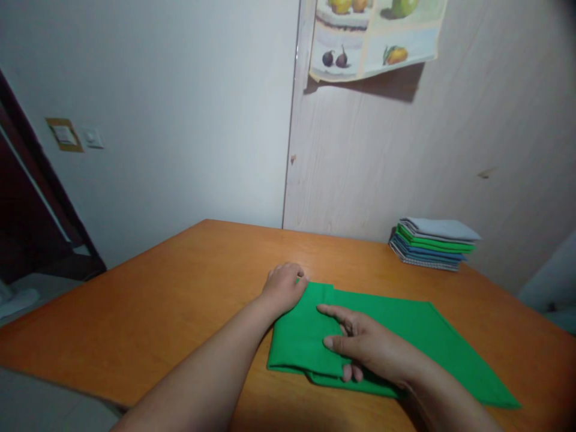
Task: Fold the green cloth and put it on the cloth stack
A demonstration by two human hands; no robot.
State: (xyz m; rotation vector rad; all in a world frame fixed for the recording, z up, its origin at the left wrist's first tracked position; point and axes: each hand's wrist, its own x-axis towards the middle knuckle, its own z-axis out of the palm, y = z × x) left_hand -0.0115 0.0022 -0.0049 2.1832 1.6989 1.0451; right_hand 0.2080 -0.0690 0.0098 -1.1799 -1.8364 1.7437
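A green cloth [407, 342] lies on the table, with its left part folded over into a flap whose free edge runs near the middle. My left hand [285, 287] is at the flap's far left corner, fingers curled down around the cloth there; the fingertips are partly hidden. Over the flap's free edge rests my right hand [360, 342], thumb and index finger stretched out and apart on the green fabric. Its other fingers bend beneath the palm, partly hidden, near the flap's front corner.
A stack of folded cloths [434, 244], grey, green, blue and checked, sits at the table's back right. The orange-brown wooden table [180, 288] meets the wall behind. A fruit picture [378, 42] hangs above, and a wall switch [93, 138] is at left.
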